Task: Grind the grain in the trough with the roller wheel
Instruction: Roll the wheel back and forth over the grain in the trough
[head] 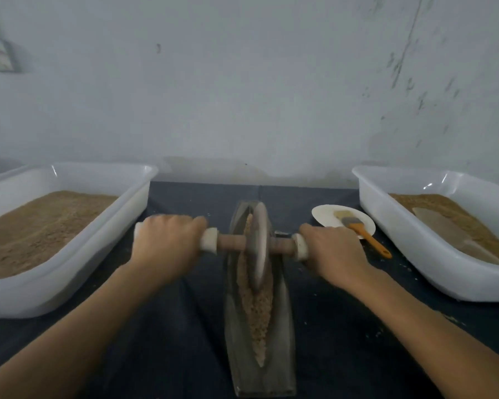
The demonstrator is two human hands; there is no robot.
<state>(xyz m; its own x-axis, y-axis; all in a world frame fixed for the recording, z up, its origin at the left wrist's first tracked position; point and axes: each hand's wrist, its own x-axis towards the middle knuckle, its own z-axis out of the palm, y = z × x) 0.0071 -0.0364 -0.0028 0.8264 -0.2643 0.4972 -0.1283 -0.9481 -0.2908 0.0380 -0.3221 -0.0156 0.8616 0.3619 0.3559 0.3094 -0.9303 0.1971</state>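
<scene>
Both hands, left hand [167, 243] and right hand [333, 249], are curled round the axle of the wheel [258, 243], which stands in the trough's [285, 326] far half. The grain [257, 315] looks coarse; much grinding seems left.

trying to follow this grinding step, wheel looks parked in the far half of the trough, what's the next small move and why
Probably roll the roller wheel back toward the person. Both the left hand and right hand grip its axle handles, and the wheel sits in the far half of the trough, while most of the coarse grain lies in the near half.
</scene>
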